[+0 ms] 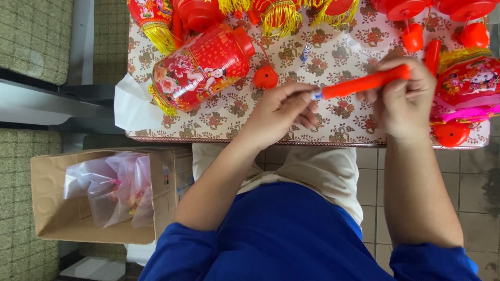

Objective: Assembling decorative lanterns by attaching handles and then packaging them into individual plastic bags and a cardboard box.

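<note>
Orange stick (364, 83) in R hand (403, 104) grip, L hand (278, 112) fingertips pinching its end.

Bright orange stick (364, 83), red lantern (200, 67) with pink flowers and yellow fringe, cream bench cloth (333, 57) printed in brown-red florals, blue sleeves (177, 250), brown cardboard box (57, 208), green checked cushions (31, 36).

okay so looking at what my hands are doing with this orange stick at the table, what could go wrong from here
The small battery is pinched only by the left hand fingertips at the end of the orange stick; it could slip and drop past the table edge onto the tiled floor.
The loose battery further back could roll if the table gets jogged.
The lantern lies on its side near the left forearm and might get nudged off.
</note>
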